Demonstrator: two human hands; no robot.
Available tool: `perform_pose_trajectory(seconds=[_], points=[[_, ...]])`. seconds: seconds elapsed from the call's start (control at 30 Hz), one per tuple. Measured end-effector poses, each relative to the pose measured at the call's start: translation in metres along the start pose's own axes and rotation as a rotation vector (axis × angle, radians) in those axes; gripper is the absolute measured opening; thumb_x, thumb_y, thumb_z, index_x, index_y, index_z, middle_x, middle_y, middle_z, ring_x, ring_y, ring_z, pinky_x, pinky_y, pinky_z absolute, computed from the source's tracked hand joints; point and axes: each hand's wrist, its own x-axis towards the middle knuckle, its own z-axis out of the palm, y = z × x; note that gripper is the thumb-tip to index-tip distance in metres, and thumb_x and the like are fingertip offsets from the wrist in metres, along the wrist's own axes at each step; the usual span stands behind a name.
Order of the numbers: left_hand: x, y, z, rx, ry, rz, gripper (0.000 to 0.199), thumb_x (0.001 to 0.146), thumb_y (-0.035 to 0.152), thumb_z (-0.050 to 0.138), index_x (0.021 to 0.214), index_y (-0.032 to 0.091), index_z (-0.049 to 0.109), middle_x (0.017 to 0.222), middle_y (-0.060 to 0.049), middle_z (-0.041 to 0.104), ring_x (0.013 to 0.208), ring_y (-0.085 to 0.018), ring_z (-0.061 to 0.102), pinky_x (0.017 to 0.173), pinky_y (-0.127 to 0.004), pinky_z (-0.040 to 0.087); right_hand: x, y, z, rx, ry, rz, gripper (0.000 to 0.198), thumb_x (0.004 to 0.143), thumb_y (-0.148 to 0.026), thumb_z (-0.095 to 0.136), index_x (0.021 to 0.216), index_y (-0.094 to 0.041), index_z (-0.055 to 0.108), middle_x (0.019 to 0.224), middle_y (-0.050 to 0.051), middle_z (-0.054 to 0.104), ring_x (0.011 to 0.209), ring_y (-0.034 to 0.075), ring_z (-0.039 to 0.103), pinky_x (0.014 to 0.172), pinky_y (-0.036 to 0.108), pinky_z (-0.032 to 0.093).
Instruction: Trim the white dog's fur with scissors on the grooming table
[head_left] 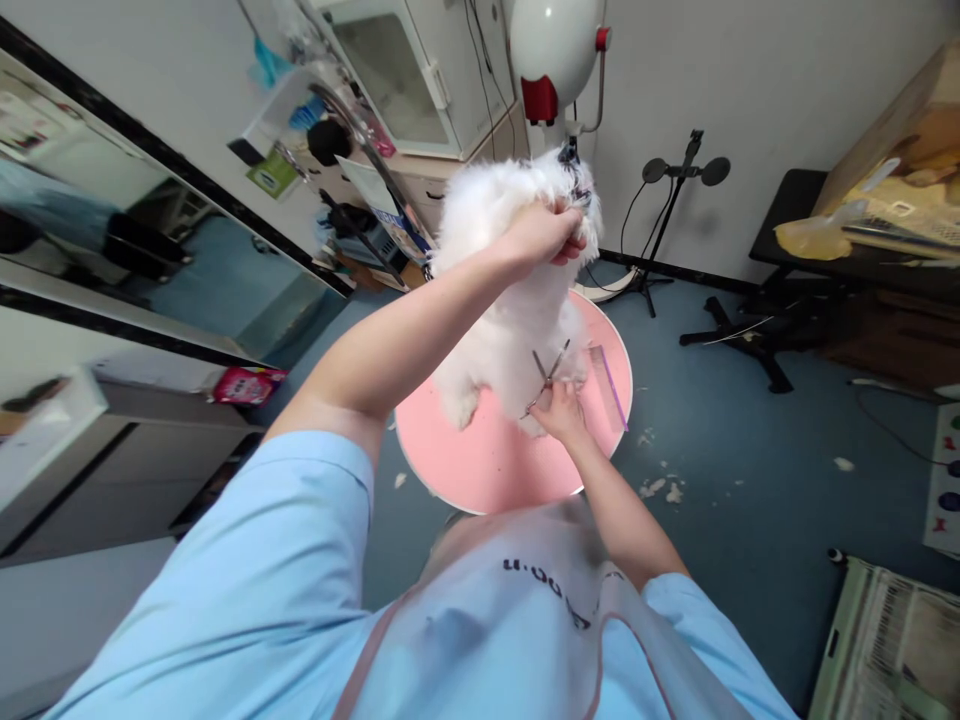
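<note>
A fluffy white dog stands on a round pink grooming table. My left hand reaches across its back with curled fingers closed at the side of its head or neck. Just above those fingers is a dark patterned strap; whether I also grip it is hidden. Low by the dog's leg, my right hand holds scissors with the blades spread and pointing away from me, against the white coat. To the right of that hand, a purple-edged comb lies on the table.
Behind the dog stands a white and red dryer, with a black tripod stand to its right. A white cabinet is at the back left, a mirror at the left. Fur clumps lie on the floor; a green-framed crate sits lower right.
</note>
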Motion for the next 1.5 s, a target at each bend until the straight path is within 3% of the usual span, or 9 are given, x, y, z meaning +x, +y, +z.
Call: perform_pose_trajectory(seconds=[0.17, 0.37, 0.57, 0.67, 0.83, 1.0, 1.17, 1.33, 1.5], points=[[-0.001, 0.001, 0.000, -0.007, 0.005, -0.009, 0.026, 0.093, 0.023, 0.056, 0.068, 0.016, 0.056, 0.076, -0.005, 0.072, 0.067, -0.010, 0.068, 0.067, -0.018, 0.052, 0.008, 0.006, -0.007, -0.042, -0.004, 0.028, 0.028, 0.085, -0.011, 0.048, 0.110, -0.014, 0.058, 0.109, 0.015, 0.062, 0.098, 0.027, 0.058, 0.082, 0.037, 0.048], [0.000, 0.000, 0.000, 0.048, 0.039, -0.032, 0.023, 0.092, 0.024, 0.057, 0.071, 0.017, 0.057, 0.075, -0.004, 0.072, 0.073, -0.010, 0.070, 0.072, -0.018, 0.052, 0.014, 0.007, -0.012, -0.027, -0.003, -0.038, 0.039, 0.083, -0.028, 0.062, 0.118, -0.013, 0.057, 0.119, 0.016, 0.057, 0.098, 0.027, 0.058, 0.080, 0.036, 0.048], [0.003, -0.001, 0.001, 0.051, 0.031, -0.024, 0.021, 0.091, 0.024, 0.058, 0.073, 0.016, 0.059, 0.076, -0.005, 0.071, 0.074, -0.011, 0.070, 0.071, -0.018, 0.053, 0.017, 0.011, -0.019, -0.067, -0.027, -0.003, 0.025, 0.088, -0.015, 0.050, 0.112, -0.015, 0.057, 0.111, 0.014, 0.060, 0.095, 0.026, 0.057, 0.078, 0.035, 0.047], [0.002, -0.002, 0.001, 0.049, 0.029, -0.017, 0.020, 0.091, 0.023, 0.059, 0.073, 0.015, 0.059, 0.076, -0.005, 0.071, 0.074, -0.011, 0.070, 0.070, -0.018, 0.053, 0.013, 0.007, -0.020, -0.071, -0.016, -0.058, 0.035, 0.084, -0.027, 0.062, 0.116, -0.015, 0.056, 0.118, 0.015, 0.057, 0.096, 0.026, 0.057, 0.079, 0.036, 0.048], [0.003, -0.002, 0.002, 0.025, 0.025, -0.009, 0.025, 0.092, 0.026, 0.058, 0.070, 0.015, 0.057, 0.078, -0.005, 0.072, 0.070, -0.011, 0.069, 0.069, -0.019, 0.053, 0.009, -0.002, -0.021, -0.101, -0.022, -0.005, 0.027, 0.085, -0.011, 0.047, 0.110, -0.015, 0.057, 0.108, 0.013, 0.061, 0.095, 0.025, 0.058, 0.081, 0.036, 0.047], [0.002, 0.000, 0.003, 0.049, 0.041, -0.028, 0.024, 0.092, 0.029, 0.060, 0.072, 0.016, 0.059, 0.075, -0.005, 0.072, 0.074, -0.012, 0.070, 0.072, -0.018, 0.053, 0.006, -0.013, -0.025, -0.086, 0.016, -0.058, 0.034, 0.085, -0.022, 0.059, 0.117, -0.013, 0.057, 0.114, 0.016, 0.059, 0.098, 0.028, 0.059, 0.084, 0.039, 0.048], [0.002, 0.000, 0.003, 0.042, 0.028, -0.014, 0.019, 0.090, 0.029, 0.061, 0.076, 0.016, 0.061, 0.070, -0.005, 0.070, 0.074, -0.012, 0.070, 0.073, -0.019, 0.054, 0.007, -0.019, -0.030, -0.122, 0.007, -0.003, 0.028, 0.089, -0.008, 0.046, 0.113, -0.014, 0.059, 0.114, 0.016, 0.061, 0.098, 0.026, 0.061, 0.082, 0.036, 0.047], [0.002, 0.000, 0.003, 0.007, 0.025, 0.008, 0.021, 0.089, 0.028, 0.061, 0.073, 0.015, 0.060, 0.073, -0.005, 0.070, 0.069, -0.011, 0.068, 0.072, -0.021, 0.055, 0.009, -0.027, -0.041, -0.136, -0.008, -0.034, 0.036, 0.088, -0.024, 0.060, 0.122, -0.013, 0.057, 0.121, 0.017, 0.058, 0.102, 0.029, 0.061, 0.086, 0.039, 0.049], [0.001, 0.000, 0.003, 0.002, 0.022, 0.005, 0.015, 0.089, 0.027, 0.062, 0.079, 0.015, 0.061, 0.071, -0.004, 0.070, 0.068, -0.011, 0.067, 0.071, -0.020, 0.056, 0.011, -0.030, -0.048, -0.164, -0.013, -0.027, 0.032, 0.090, -0.008, 0.043, 0.117, -0.014, 0.060, 0.116, 0.015, 0.062, 0.100, 0.026, 0.060, 0.083, 0.037, 0.048]])
